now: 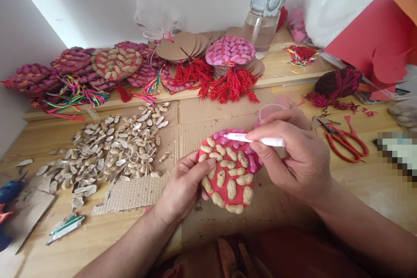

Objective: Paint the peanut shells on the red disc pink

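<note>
Fingertips of R hand (301, 156) pinch slim white pen w/ pink tip (239, 137), tip angled L, at pink-coloured peanut shells (254, 164) along piece's upper edge. L hand (177, 186) grips red, roughly heart-shaped piece (240, 189) by its L edge, thumb pressed on face, other fingers mostly hidden behind. Piece is held btwn both hands, above brown cardboard sheet (198, 115). Step in hand looks like colouring: shells at top & R edge are pink, tan uncoloured peanut shells (232, 189) cover the rest. Next move prob. calls for steady L grip, light tip contact on a tan shell beside the pink ones, & R knuckles clear of any wet colour. Just behind R hand: clear pinkish cup or lid (270, 110), partly hidden. Further L: loose heap of split peanut husks (130, 152). Further R: orange-handled scissors (337, 130), w/ dark maroon yarn ball (337, 82) beyond. At back, on/over pale wooden ledge (280, 76): pink peanut-covered piece (230, 50) w/ red tassels (233, 84), clear bottle w/ pale blue-grey lid (260, 30)
</note>
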Demonstrator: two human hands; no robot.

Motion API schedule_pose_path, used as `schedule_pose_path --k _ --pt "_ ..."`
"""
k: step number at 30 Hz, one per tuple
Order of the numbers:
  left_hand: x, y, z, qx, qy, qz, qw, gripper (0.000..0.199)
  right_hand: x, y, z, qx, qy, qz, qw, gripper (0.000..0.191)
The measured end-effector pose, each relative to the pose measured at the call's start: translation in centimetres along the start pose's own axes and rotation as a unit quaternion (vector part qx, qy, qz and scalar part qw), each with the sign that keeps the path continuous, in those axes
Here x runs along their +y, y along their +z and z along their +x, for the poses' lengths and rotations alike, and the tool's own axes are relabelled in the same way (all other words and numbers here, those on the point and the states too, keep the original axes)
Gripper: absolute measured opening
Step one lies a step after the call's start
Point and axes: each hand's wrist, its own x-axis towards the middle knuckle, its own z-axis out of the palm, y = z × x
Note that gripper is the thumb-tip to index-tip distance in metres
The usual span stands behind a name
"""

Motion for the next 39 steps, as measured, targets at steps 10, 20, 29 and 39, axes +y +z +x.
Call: schedule_pose_path --k 10,20,29,39 --pt "0.08 0.11 -0.14 0.004 0.001 0.018 1.000 0.041 -0.32 0.12 -0.07 -0.015 -0.005 0.007 1.000 0.014" --pt "-0.04 0.02 -0.06 0.002 0.003 0.007 1.000 0.038 -0.10 0.01 0.11 0.007 0.003 0.017 1.000 0.011" --pt "-0.27 -0.14 -0.12 -0.019 0.020 0.019 0.999 0.034 -0.45 0.10 -0.10 -0.011 -0.010 -0.007 1.000 0.010" --pt "-0.66 -0.70 0.01 -0.033 0.026 0.023 0.999 0.029 0.03 0.02 0.19 0.022 0.022 0.034 0.999 0.008"
